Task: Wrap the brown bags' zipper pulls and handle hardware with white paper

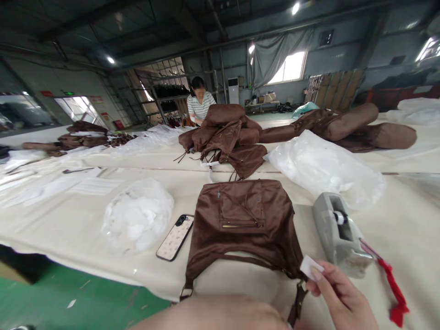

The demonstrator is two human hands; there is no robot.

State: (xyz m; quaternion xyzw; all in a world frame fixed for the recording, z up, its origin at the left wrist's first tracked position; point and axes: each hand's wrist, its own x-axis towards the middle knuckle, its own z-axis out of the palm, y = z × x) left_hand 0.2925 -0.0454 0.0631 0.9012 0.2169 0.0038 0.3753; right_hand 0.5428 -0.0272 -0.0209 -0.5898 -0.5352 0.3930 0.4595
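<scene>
A brown handbag [240, 211] lies flat on the table, its zip pocket up and its strap towards me. My right hand [338, 293] is at the bag's lower right corner, pinching a small white piece of paper [311, 266] between thumb and fingers. Across the bottom edge my left hand [220, 314] shows only as a blurred shape in front of the strap; its fingers cannot be made out. Right of the bag stands a grey tape dispenser [330, 233] with a red strip of cloth [390, 279] beside it.
A phone [175, 238] and a clear plastic bag of white scraps [139, 215] lie to the left. Behind are a heap of brown bags [227, 133], a large plastic bag [323, 165] and stuffed brown bags [360, 126]. A person in a striped top [201, 105] stands across the table.
</scene>
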